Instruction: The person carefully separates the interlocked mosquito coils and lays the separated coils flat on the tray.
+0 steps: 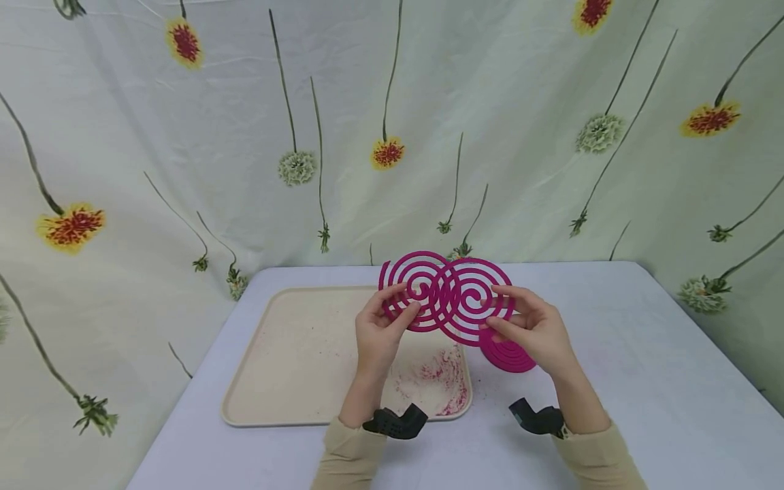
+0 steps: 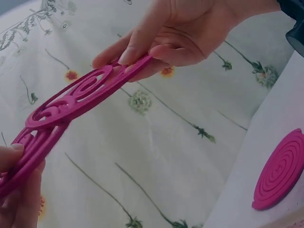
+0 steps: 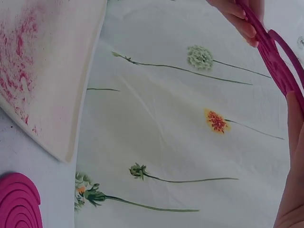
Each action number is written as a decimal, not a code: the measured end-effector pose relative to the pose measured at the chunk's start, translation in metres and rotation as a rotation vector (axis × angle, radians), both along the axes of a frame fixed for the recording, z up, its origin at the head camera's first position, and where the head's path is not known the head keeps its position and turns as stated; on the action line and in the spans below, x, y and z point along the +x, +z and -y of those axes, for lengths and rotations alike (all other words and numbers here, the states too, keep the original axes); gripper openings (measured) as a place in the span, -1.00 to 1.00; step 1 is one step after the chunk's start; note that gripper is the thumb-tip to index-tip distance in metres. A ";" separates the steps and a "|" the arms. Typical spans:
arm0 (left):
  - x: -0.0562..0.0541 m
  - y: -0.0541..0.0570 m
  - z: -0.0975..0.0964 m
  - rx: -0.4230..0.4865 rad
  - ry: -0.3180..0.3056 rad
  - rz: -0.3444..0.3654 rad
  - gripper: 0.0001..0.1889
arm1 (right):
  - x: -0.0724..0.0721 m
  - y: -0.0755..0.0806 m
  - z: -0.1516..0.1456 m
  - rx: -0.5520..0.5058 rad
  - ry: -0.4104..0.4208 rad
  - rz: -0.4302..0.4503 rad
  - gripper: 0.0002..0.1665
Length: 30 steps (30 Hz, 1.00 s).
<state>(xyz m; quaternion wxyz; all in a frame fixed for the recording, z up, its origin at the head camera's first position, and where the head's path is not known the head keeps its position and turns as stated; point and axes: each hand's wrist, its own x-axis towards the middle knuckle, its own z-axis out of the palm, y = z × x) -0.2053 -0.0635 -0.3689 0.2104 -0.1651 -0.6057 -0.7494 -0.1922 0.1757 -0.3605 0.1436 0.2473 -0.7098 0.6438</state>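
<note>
Two magenta mosquito coils overlap side by side, held up over the tray and table. My left hand (image 1: 375, 335) pinches the left coil (image 1: 422, 254) between thumb and fingers. The right coil (image 1: 461, 337) is pinched at its outer side by my right hand (image 1: 544, 337). Seen nearly edge-on in the left wrist view, the coils cross each other at the middle, their rings spread slightly apart. Behind and below my right hand, a tightly nested magenta coil disc (image 1: 508, 357) lies flat on the table.
A cream tray (image 1: 288, 354) rests on the white-covered table (image 1: 612, 381), with pink crumbs and powder (image 1: 444, 378) at its right end. Dark specks dot the cloth beside it. A flower-printed curtain (image 1: 520, 102) hangs behind the table.
</note>
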 end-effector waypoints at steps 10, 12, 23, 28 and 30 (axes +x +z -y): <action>0.004 -0.003 -0.018 0.106 -0.019 -0.099 -0.57 | 0.002 -0.004 0.024 -0.251 -0.149 -0.019 -0.54; 0.005 -0.003 -0.020 0.124 0.002 -0.089 -0.53 | 0.002 -0.007 0.029 -0.244 -0.166 -0.024 -0.59; -0.001 -0.002 -0.002 -0.031 -0.128 -0.131 -0.09 | 0.001 -0.003 0.015 0.068 -0.096 0.021 -0.41; -0.003 -0.002 0.008 -0.107 -0.107 -0.120 -0.39 | 0.001 0.002 0.002 0.125 -0.049 0.013 -0.48; -0.003 -0.001 0.011 -0.116 -0.109 -0.106 -0.47 | 0.002 0.003 -0.001 0.128 -0.037 0.019 -0.48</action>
